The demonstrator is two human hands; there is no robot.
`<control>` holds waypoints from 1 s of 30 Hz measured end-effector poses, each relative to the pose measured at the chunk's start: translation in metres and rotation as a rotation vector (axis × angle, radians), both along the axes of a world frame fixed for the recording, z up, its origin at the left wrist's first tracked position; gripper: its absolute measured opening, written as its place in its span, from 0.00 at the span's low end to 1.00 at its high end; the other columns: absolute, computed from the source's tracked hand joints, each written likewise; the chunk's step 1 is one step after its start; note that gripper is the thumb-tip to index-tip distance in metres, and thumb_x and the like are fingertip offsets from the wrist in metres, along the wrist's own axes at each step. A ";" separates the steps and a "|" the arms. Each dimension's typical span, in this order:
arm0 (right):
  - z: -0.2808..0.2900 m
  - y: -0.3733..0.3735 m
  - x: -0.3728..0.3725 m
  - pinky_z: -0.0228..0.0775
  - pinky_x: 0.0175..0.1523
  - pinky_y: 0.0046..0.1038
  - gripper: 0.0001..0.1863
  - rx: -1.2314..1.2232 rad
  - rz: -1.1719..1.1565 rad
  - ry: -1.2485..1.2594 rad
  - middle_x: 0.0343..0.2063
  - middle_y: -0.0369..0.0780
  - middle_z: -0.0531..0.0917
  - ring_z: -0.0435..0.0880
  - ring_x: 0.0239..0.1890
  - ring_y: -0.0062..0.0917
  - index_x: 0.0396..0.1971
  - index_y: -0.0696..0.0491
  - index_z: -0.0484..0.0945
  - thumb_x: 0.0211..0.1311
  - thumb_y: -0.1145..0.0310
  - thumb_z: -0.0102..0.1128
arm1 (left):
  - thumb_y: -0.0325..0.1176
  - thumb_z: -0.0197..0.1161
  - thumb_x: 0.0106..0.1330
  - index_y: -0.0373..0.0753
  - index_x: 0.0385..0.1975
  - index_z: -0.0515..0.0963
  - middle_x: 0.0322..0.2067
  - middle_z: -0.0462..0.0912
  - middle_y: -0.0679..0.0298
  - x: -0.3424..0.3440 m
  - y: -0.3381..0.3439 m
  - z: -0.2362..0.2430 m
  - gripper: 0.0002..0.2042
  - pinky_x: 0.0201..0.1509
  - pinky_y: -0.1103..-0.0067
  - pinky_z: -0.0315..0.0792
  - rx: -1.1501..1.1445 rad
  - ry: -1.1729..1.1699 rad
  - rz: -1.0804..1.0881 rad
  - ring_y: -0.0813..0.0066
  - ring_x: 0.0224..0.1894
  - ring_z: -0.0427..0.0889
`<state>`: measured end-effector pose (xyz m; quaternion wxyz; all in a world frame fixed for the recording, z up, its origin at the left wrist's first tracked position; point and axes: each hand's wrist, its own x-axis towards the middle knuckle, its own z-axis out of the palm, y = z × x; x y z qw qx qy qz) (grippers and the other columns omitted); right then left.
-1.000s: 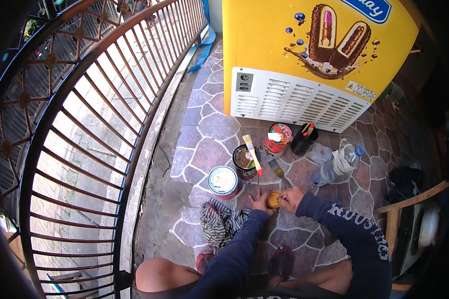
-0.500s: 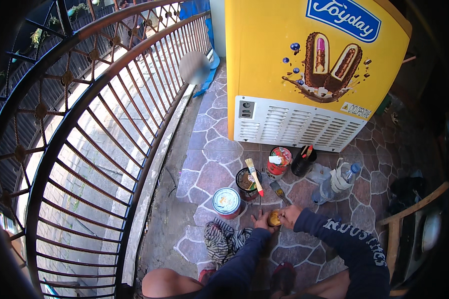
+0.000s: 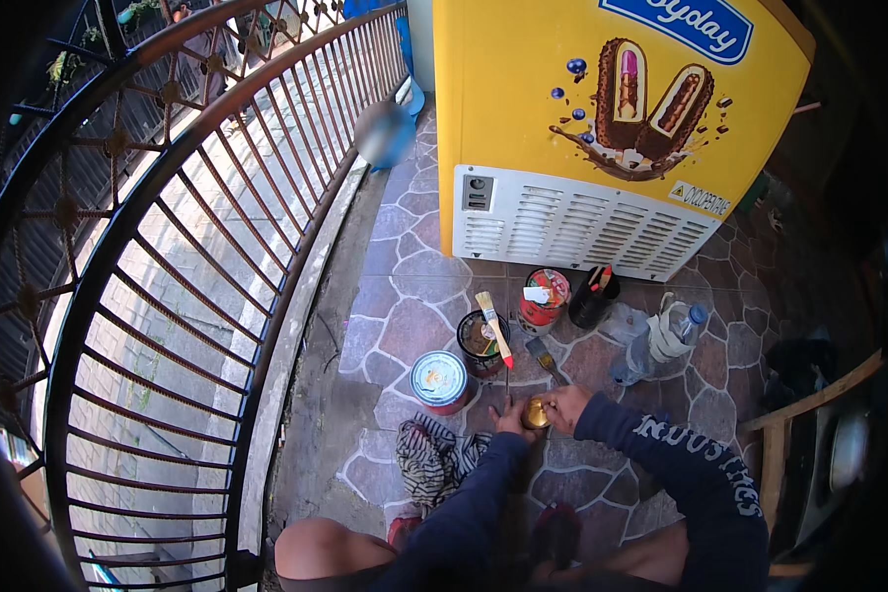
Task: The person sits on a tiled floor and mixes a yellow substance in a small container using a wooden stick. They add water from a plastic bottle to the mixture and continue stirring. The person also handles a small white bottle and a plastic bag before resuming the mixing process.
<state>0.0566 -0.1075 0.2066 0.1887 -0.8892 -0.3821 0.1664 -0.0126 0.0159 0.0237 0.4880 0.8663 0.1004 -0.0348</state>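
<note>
My left hand (image 3: 510, 420) is closed beside a small tin of golden paint (image 3: 535, 414), steadying it on the tiled floor. My right hand (image 3: 565, 408) has its fingers pinched at that tin's rim; what they hold is hidden. A thin rod stands just above my left fingers. A pale-bristled brush (image 3: 492, 326) lies across an open dark can (image 3: 473, 337). A flat brush (image 3: 547, 362) rests beside it. A closed pale-lidded can (image 3: 438, 377) and a striped cloth (image 3: 434, 464) lie left of my hands.
A yellow freezer (image 3: 503, 89) stands ahead, with a red can (image 3: 540, 308), a black container (image 3: 590, 301) and a plastic bottle (image 3: 641, 360) before it. A curved metal railing (image 3: 183, 148) runs along the left; a person (image 3: 207, 64) is beyond it. A wooden frame (image 3: 775, 434) is at right.
The whole view shifted down in the picture, then partly back up as my head moved. My hands stay at the small tin, with the right fingers moving slightly.
</note>
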 end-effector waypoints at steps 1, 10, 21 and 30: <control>0.001 0.000 0.000 0.76 0.45 0.42 0.14 -0.146 0.061 0.052 0.36 0.49 0.85 0.83 0.38 0.48 0.44 0.51 0.79 0.61 0.64 0.52 | 0.46 0.76 0.40 0.49 0.60 0.71 0.54 0.80 0.56 0.000 0.000 -0.001 0.41 0.73 0.46 0.28 0.004 0.002 -0.010 0.53 0.71 0.60; 0.002 -0.001 0.003 0.76 0.44 0.41 0.12 -0.013 0.092 0.068 0.32 0.49 0.84 0.83 0.37 0.47 0.40 0.52 0.79 0.61 0.65 0.53 | 0.47 0.77 0.38 0.48 0.60 0.70 0.58 0.76 0.56 0.004 0.002 -0.005 0.42 0.73 0.45 0.29 0.036 0.030 -0.019 0.53 0.72 0.57; 0.007 0.002 0.007 0.77 0.43 0.39 0.12 0.092 0.065 0.068 0.30 0.48 0.85 0.84 0.34 0.45 0.41 0.52 0.81 0.61 0.63 0.55 | 0.41 0.78 0.41 0.46 0.60 0.70 0.58 0.75 0.49 0.001 0.003 0.015 0.40 0.74 0.49 0.31 -0.001 -0.003 0.008 0.55 0.72 0.58; 0.015 0.004 0.007 0.77 0.41 0.41 0.12 0.111 0.015 0.086 0.27 0.50 0.84 0.84 0.33 0.46 0.40 0.52 0.82 0.62 0.62 0.56 | 0.43 0.78 0.42 0.45 0.61 0.69 0.60 0.74 0.48 0.001 0.005 0.027 0.41 0.74 0.49 0.32 0.006 0.039 -0.015 0.55 0.72 0.57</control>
